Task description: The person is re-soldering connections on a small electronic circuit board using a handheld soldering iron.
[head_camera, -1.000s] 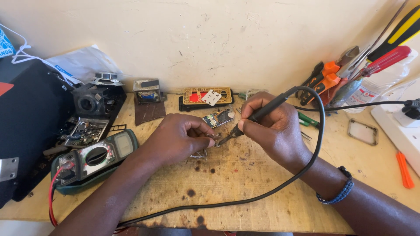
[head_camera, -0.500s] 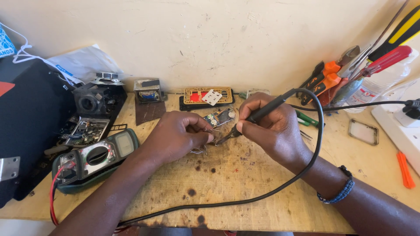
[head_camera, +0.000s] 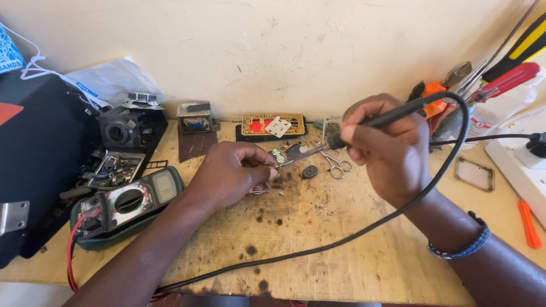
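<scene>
My right hand (head_camera: 387,150) grips a black soldering iron (head_camera: 392,116) like a pen, its metal tip pointing left at a small circuit board (head_camera: 287,152) on the wooden bench. The iron's black cable (head_camera: 364,230) loops over my right wrist and runs down to the front edge. My left hand (head_camera: 227,173) rests on the bench beside the board, fingertips pinched on something thin at the board's left edge; what it is I cannot make out.
Small scissors (head_camera: 336,165) and a dark oval part (head_camera: 310,171) lie by the board. A green multimeter (head_camera: 128,204) sits left, with a black case (head_camera: 34,153) and dismantled parts. Pliers and screwdrivers (head_camera: 483,85) stand right, near a white power strip (head_camera: 523,170).
My right hand has lifted and shifted right with the soldering iron, uncovering the small scissors. My left hand stays by the board.
</scene>
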